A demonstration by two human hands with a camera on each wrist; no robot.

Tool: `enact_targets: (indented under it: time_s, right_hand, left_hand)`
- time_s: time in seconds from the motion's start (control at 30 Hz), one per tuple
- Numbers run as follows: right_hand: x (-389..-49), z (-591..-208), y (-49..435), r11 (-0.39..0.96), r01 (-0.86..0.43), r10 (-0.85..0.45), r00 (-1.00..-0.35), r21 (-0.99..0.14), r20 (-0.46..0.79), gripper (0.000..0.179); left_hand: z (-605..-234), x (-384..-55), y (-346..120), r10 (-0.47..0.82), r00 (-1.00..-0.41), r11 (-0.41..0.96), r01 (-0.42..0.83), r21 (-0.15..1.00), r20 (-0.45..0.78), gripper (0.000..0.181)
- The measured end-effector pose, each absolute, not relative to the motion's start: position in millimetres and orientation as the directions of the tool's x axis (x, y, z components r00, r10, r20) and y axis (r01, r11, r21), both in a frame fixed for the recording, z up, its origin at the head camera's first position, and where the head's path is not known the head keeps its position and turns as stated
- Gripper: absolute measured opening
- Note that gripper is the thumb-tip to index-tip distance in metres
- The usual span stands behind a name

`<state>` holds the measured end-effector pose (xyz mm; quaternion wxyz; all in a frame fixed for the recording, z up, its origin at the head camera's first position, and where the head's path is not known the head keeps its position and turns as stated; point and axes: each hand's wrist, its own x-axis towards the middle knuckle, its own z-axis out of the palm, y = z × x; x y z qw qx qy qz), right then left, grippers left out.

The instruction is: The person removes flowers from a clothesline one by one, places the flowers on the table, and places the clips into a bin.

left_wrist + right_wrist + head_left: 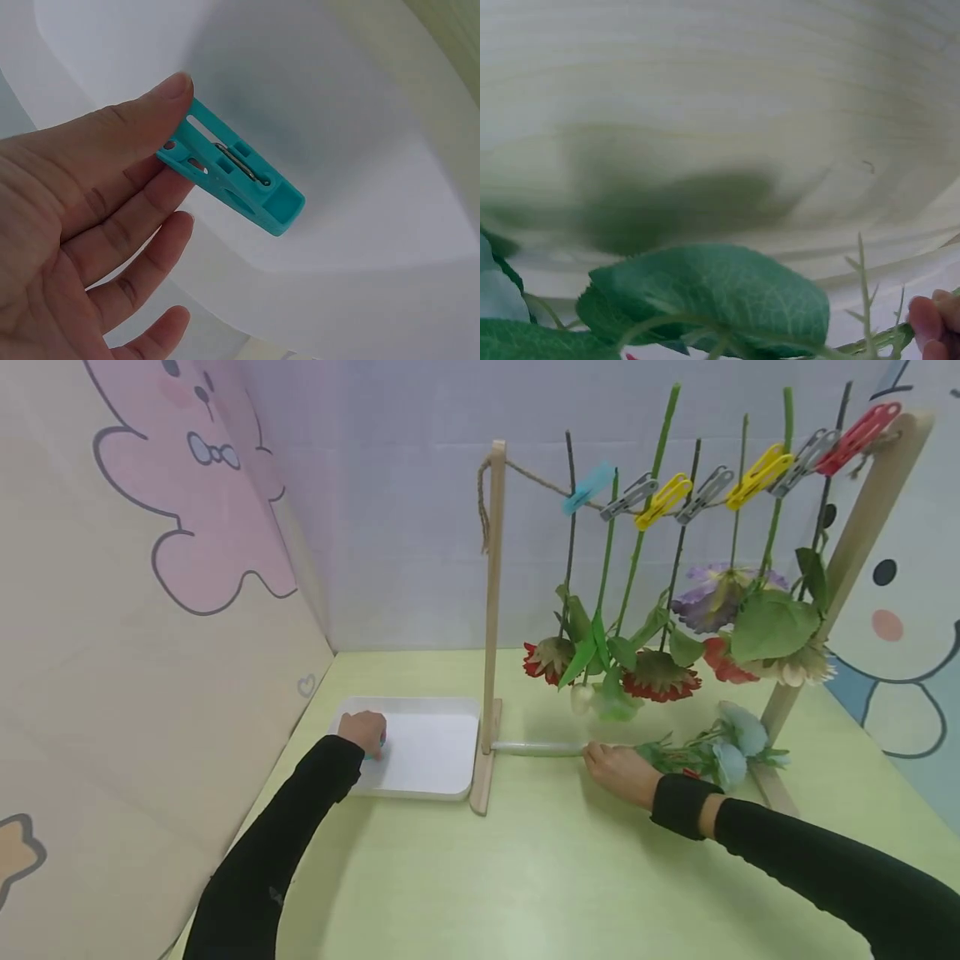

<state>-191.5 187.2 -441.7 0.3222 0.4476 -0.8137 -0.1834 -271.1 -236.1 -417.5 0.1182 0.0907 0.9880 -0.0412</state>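
Note:
My left hand (364, 732) is over the white tray (435, 708), pinching a teal clothespin (232, 165) by its handle end between thumb and fingers. The clothespin's jaws are closed, with nothing between them; the other fingers are loosely bent. To the right, my right hand (622, 772) pinches a green stem (900, 335) of the pale blue artificial flowers (731, 766) low over the table. Only its fingertips show at the right wrist view's edge, with a large green leaf (712, 292) beside them.
A wooden stand (492, 602) carries a twine line. Several artificial flowers hang from it head down, held by clothespins such as a blue one (588, 487) and a red one (858, 439). A pale bar (536, 748) runs low from the left post. Printed cloth walls enclose the table (480, 877).

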Motion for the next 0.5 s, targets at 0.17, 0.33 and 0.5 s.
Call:
enact_targets:
  time_s: [0.17,0.33,0.5]
  right_hand:
    - [-195.5,-448.7,187.5,0.539,-0.634,-0.842,-0.401,0.554,0.36,0.006]
    - [-195.7,-453.1,186.3,0.566,-0.669,-0.824,-0.462,0.482,0.327,0.016]
    - [-195.9,-455.3,184.6,0.606,-0.687,-0.795,-0.533,0.4,0.29,0.012]
  left_hand:
    - [-424.1,-270.3,-237.5,0.163,-0.952,0.981,0.185,-0.062,-0.261,0.024]
    - [-428.6,-268.9,-237.6,0.151,-0.953,0.983,0.174,-0.065,-0.262,0.026]
    - [-427.7,-268.4,-237.7,0.14,-0.955,0.985,0.16,-0.058,-0.261,0.027]
